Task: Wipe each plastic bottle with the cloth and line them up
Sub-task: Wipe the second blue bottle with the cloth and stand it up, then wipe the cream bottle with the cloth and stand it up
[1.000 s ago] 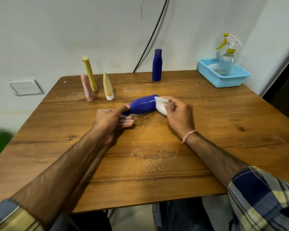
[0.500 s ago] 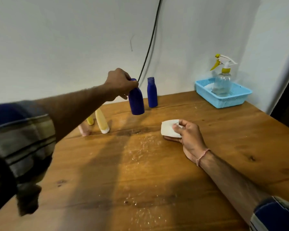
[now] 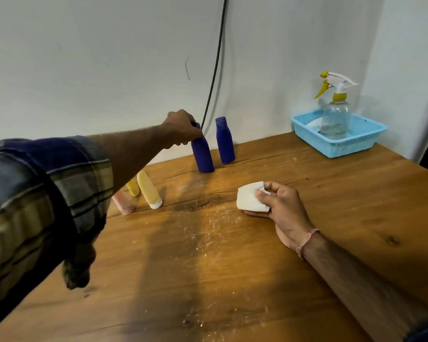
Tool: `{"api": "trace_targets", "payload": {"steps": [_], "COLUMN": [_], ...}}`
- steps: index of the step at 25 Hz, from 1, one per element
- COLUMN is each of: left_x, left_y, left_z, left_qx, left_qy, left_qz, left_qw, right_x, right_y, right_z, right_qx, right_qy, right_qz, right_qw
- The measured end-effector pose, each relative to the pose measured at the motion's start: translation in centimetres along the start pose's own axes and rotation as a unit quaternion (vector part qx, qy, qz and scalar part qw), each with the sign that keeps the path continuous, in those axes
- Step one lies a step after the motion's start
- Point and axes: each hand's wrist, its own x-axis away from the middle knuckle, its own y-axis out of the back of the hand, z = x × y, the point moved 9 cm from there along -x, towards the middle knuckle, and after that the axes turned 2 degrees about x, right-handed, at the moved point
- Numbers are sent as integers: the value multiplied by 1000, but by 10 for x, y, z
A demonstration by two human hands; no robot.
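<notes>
My left hand (image 3: 181,128) grips the neck of a dark blue bottle (image 3: 203,155) whose base touches the wooden table (image 3: 232,267) near the back wall. A second dark blue bottle (image 3: 224,141) stands upright just to its right, a small gap between them. My right hand (image 3: 282,211) rests on the table and pinches a folded white cloth (image 3: 248,197). Left of the blue bottles stand a cream tube (image 3: 149,190) on its white cap, a yellow tube (image 3: 132,188) and a pink tube (image 3: 122,204), the last two partly hidden by my left arm.
A light blue plastic basket (image 3: 344,144) sits at the table's back right corner with a clear spray bottle (image 3: 335,114) in it. A black cable (image 3: 215,65) hangs down the wall behind the blue bottles. White powdery specks lie on the tabletop's middle.
My left hand lifted the blue bottle away from the cloth, carried it toward the back wall and lowered it beside the other blue bottle. My right hand stayed on the table with the cloth.
</notes>
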Motion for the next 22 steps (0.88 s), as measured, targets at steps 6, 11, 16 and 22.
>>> {"api": "trace_targets", "payload": {"steps": [6, 11, 16, 22], "left_x": [11, 52, 86, 89], "left_y": [8, 20, 15, 14], "left_z": [7, 49, 100, 112], "left_qx": [27, -205, -346, -354], "left_qy": [-2, -6, -22, -71], "left_qz": [23, 157, 193, 135], "left_qw": [999, 966, 918, 923], "right_x": [4, 11, 19, 23], "right_y": [-2, -4, -4, 2], "right_z": [4, 9, 13, 9], "right_qx": [2, -13, -6, 31], "right_qy": [6, 5, 21, 36], "right_qz": [10, 17, 6, -7], "right_qw": [1000, 1000, 1000, 999]}}
